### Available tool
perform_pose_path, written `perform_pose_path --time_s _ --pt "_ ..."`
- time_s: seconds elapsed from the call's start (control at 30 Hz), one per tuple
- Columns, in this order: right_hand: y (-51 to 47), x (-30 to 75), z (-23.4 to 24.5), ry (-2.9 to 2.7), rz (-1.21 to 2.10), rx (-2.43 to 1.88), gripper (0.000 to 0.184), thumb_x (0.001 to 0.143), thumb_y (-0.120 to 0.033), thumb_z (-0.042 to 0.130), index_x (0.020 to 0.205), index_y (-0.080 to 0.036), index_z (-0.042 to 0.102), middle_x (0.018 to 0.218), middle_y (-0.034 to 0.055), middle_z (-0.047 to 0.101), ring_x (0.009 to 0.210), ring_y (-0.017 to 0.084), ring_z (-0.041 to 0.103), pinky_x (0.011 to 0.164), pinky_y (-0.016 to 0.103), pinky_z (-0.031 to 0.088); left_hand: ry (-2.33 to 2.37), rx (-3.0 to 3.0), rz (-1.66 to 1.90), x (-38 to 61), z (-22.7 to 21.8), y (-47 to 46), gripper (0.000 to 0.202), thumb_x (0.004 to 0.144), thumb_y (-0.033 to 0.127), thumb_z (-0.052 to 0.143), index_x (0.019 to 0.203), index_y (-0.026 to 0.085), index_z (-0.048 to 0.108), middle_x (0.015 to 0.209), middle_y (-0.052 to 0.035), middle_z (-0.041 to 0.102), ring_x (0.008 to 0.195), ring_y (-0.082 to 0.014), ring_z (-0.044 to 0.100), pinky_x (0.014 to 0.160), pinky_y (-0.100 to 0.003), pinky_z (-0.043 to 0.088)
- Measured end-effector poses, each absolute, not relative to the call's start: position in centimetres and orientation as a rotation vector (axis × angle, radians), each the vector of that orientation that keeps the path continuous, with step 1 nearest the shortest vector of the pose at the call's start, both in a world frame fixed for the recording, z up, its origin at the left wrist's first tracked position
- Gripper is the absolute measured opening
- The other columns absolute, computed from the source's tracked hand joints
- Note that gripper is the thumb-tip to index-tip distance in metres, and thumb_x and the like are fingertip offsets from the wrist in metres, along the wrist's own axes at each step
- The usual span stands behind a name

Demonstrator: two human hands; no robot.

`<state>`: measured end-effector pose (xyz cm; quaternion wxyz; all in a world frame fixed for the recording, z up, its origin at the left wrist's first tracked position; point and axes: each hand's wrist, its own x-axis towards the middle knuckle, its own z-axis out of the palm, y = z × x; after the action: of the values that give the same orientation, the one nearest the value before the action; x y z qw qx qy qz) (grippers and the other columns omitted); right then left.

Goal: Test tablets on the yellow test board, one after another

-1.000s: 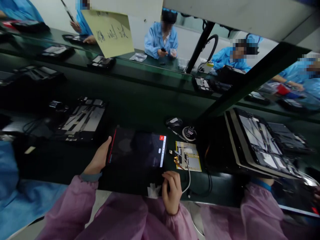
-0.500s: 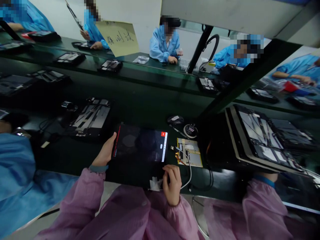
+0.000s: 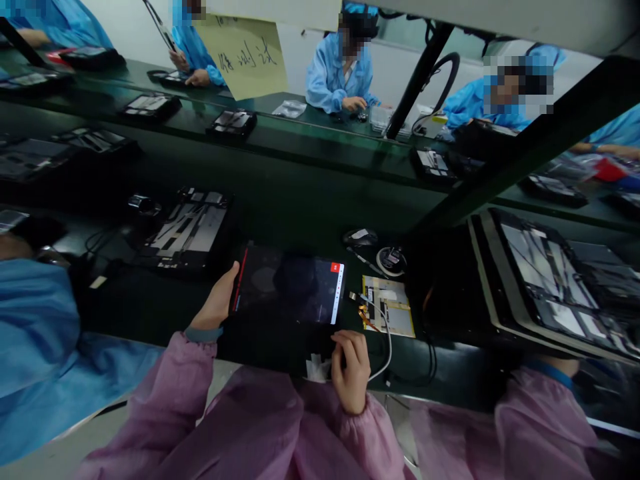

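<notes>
A tablet [image 3: 290,287] with a mostly dark screen sits in front of me, a white strip and a red square along its right side. My left hand [image 3: 216,299] grips its left edge, the thumb up on the rim. Just below the tablet's lower right corner is my right hand [image 3: 351,367], fingers loosely bent and thumb apart, with nothing visible in it. Beside that hand runs a white cable [image 3: 389,343], its plug over a flat silver battery pack [image 3: 397,310] with yellow edges. Clear tape pieces [image 3: 317,368] lie left of my right hand.
Stacked opened tablets [image 3: 543,267] stand at right, by another person's pink sleeve [image 3: 545,413]. An opened device [image 3: 190,230] lies at left, near a blue sleeve [image 3: 35,320]. A mouse [image 3: 360,237] and a round coil [image 3: 391,261] lie behind the battery. A slanted post [image 3: 500,160] crosses the right.
The whole view has shifted, so the bench things appear slightly farther right. Both my hands keep nearly the same places by the tablet. Across the bench, a person's hands have moved lower.
</notes>
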<state>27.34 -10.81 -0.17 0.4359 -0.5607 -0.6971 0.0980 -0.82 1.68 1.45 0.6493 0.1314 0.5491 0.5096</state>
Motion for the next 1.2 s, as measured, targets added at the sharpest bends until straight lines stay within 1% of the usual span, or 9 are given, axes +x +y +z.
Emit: perform_pose_path --time_s 0.07,0.2,0.33,0.5,0.67,0.77,0.9,1.0,1.2 --pt "-10.8 27.3 -0.2 -1.751 0.193 -1.423 0.028 0.090 -0.005 0.047 0.110 -0.019 0.061 0.102 0.0080 0.059 0.099 0.021 0.052 0.083 0.038 0.048 1.257 0.297 1.152 -1.0 1.2 1.7 0.047 0.084 0.049 0.063 0.113 0.012 0.068 0.102 -0.0134 0.074 0.098 -0.0275 0.070 0.085 -0.037 0.059" --pt "-10.7 27.1 -0.3 -1.830 0.084 -1.492 0.040 0.090 -0.010 0.049 0.127 -0.022 0.057 0.122 0.0113 0.054 0.114 0.026 0.047 0.093 0.047 0.045 1.243 0.318 1.165 -1.1 1.0 1.6 0.047 0.084 0.049 0.064 0.115 0.014 0.068 0.104 -0.0123 0.074 0.100 -0.0278 0.070 0.087 -0.037 0.058" --pt "-10.6 26.8 -0.1 -1.908 -0.031 -1.589 0.038 0.089 -0.016 0.054 0.126 -0.023 0.059 0.138 0.0127 0.047 0.126 0.033 0.040 0.098 0.055 0.041 1.216 0.311 1.150 -1.0 1.2 1.6 0.048 0.085 0.049 0.062 0.116 0.012 0.067 0.106 -0.0136 0.073 0.098 -0.0273 0.070 0.088 -0.038 0.058" --pt "-11.0 26.5 0.7 -1.848 -0.092 -1.536 0.044 0.088 -0.014 0.053 0.132 -0.024 0.055 0.136 0.0133 0.049 0.126 0.034 0.041 0.099 0.058 0.040 1.219 0.306 1.159 -1.0 1.1 1.8 0.049 0.085 0.050 0.063 0.114 0.011 0.068 0.101 -0.0132 0.074 0.094 -0.0269 0.071 0.086 -0.037 0.058" --pt "-10.9 23.7 1.4 -1.914 0.061 -1.420 0.053 0.087 -0.014 0.053 0.139 -0.025 0.049 0.134 0.0124 0.051 0.124 0.032 0.043 0.098 0.055 0.043 1.210 0.371 1.169 -1.0 1.0 1.9 0.050 0.080 0.055 0.066 0.108 0.013 0.070 0.098 -0.0111 0.074 0.096 -0.0273 0.070 0.086 -0.036 0.056" --pt "-10.6 20.9 1.1 -2.034 0.160 -1.347 0.051 0.087 -0.015 0.054 0.136 -0.024 0.050 0.135 0.0124 0.050 0.125 0.032 0.042 0.099 0.055 0.043 1.234 0.461 1.163 -1.1 1.2 1.9 0.052 0.077 0.060 0.067 0.101 0.014 0.072 0.096 -0.0106 0.074 0.098 -0.0277 0.068 0.085 -0.035 0.055" --pt "-10.1 18.0 0.7 -2.145 0.167 -1.288 0.046 0.086 -0.017 0.056 0.131 -0.022 0.054 0.140 0.0144 0.046 0.129 0.034 0.039 0.100 0.058 0.041 1.238 0.516 1.163 -1.1 1.4 2.0 0.051 0.076 0.063 0.066 0.094 0.016 0.073 0.090 -0.0094 0.075 0.096 -0.0279 0.068 0.082 -0.034 0.054" --pt "-9.6 16.9 0.8 -2.155 0.118 -1.308 0.044 0.087 -0.019 0.056 0.131 -0.023 0.054 0.142 0.0148 0.042 0.132 0.036 0.035 0.101 0.061 0.038 1.215 0.500 1.162 -1.0 1.3 2.1 0.050 0.078 0.063 0.064 0.093 0.016 0.073 0.086 -0.0086 0.074 0.092 -0.0259 0.069 0.080 -0.032 0.053" --pt "-8.3 15.6 1.3 -2.173 0.086 -1.361 0.043 0.087 -0.023 0.057 0.130 -0.023 0.055 0.144 0.0148 0.042 0.134 0.038 0.033 0.104 0.063 0.033 1.175 0.495 1.162 -1.0 1.2 2.1 0.051 0.078 0.063 0.063 0.094 0.016 0.073 0.082 -0.0080 0.073 0.085 -0.0236 0.069 0.077 -0.031 0.052"
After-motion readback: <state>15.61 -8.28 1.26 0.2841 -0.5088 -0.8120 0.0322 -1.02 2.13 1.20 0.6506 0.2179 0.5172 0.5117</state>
